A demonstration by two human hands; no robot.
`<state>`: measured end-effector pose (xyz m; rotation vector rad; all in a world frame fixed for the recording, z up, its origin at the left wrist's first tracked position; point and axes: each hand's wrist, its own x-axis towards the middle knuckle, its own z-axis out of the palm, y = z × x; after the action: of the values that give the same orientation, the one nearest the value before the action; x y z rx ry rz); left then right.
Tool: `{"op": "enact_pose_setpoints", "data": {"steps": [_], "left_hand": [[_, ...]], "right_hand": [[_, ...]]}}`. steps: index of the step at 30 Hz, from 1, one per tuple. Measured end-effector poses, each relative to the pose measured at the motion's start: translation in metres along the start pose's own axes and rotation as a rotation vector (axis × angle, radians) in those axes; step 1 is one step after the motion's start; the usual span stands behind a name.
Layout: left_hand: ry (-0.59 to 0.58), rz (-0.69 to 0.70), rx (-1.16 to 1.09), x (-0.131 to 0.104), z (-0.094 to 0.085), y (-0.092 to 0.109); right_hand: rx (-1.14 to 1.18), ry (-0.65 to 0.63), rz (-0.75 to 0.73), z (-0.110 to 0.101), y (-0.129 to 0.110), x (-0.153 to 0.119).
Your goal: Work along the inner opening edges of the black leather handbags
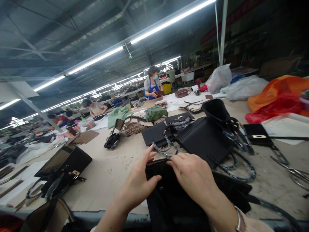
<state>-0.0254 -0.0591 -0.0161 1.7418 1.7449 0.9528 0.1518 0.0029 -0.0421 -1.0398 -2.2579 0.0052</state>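
A black handbag is close in front of me at the table's near edge, its dark inside partly showing. My right hand has its fingers bent over the bag's upper rim and pinches it. At the bag's left corner is my left hand, thumb and fingers spread apart beside the rim. Just beyond the hands lie a black bag with a plastic-wrapped handle and a larger flat black bag. My forearms and hands cover part of the near bag.
Another black handbag tilts at left. Scissors lie at right near a black piece with a gold clasp. Stacked brown pieces, green cloth and an orange plastic bag are farther back. A co-worker stands across the table.
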Motion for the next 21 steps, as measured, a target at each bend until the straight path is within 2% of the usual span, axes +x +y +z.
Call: {"op": "enact_pose_setpoints", "data": {"steps": [3, 8, 11, 14, 17, 21], "left_hand": [[-0.006, -0.122, -0.058, -0.010, 0.001, -0.005], [-0.049, -0.038, -0.008, -0.017, 0.006, -0.007], [-0.069, -0.020, 0.000, -0.011, 0.007, -0.009], [-0.090, -0.061, -0.088, -0.001, 0.006, -0.010], [-0.070, -0.135, -0.201, 0.002, 0.002, -0.008], [0.075, -0.186, -0.191, -0.012, 0.001, -0.009]], "right_hand": [[-0.010, -0.001, -0.001, 0.000, -0.001, -0.001], [-0.066, -0.022, 0.031, -0.002, 0.004, 0.001], [-0.109, -0.024, 0.044, -0.001, 0.006, 0.005], [-0.155, -0.042, 0.077, -0.001, 0.001, 0.010], [-0.180, -0.138, 0.127, -0.007, -0.012, 0.016], [-0.203, -0.311, 0.171, -0.017, -0.034, 0.024]]}}
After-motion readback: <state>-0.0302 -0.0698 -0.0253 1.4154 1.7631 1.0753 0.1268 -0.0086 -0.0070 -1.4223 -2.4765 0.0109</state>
